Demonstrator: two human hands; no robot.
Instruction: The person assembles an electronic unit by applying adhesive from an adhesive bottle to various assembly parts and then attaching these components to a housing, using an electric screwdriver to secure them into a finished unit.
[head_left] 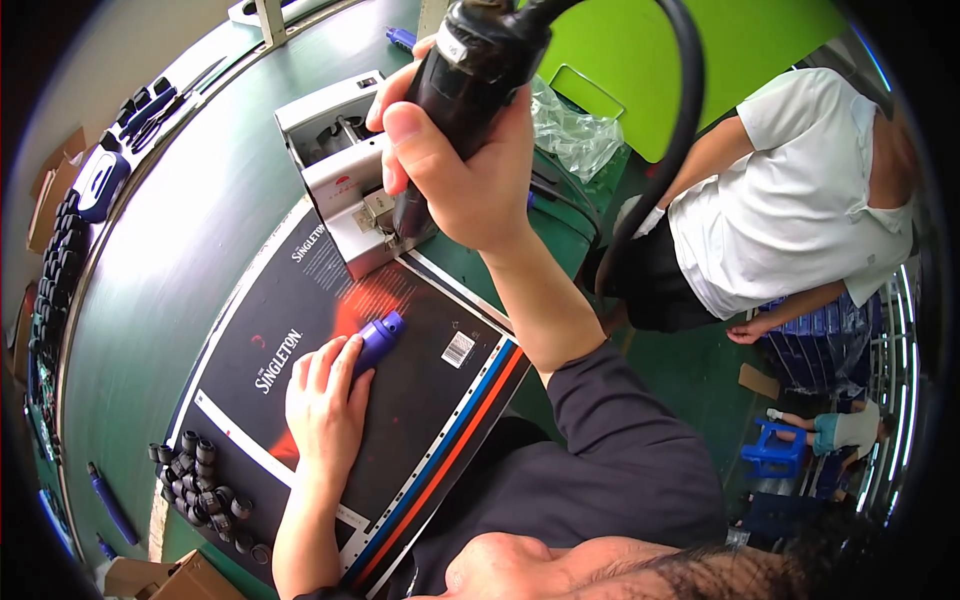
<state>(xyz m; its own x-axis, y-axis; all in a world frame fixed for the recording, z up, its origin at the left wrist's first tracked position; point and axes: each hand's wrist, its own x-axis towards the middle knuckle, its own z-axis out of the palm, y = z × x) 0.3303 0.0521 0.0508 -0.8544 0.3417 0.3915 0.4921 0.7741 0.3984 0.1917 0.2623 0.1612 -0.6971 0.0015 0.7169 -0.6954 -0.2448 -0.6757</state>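
My right hand (pixel 465 165) is raised and wrapped around a black power screwdriver (pixel 470 75) with a thick black cable looping off its top. The tool's tip points down at a small grey metal fixture (pixel 335 170) on the bench. My left hand (pixel 322 400) lies flat on a dark printed cardboard sheet (pixel 420 400) and holds a small purple cylindrical part (pixel 378 338) that sticks out past my fingers toward the fixture.
A cluster of several small black rings (pixel 205 485) lies at the sheet's near-left corner. More black parts line the green bench's (pixel 170 250) left edge. A crumpled clear plastic bag (pixel 575 130) sits behind the fixture. A person in a white shirt (pixel 790 200) sits to the right.
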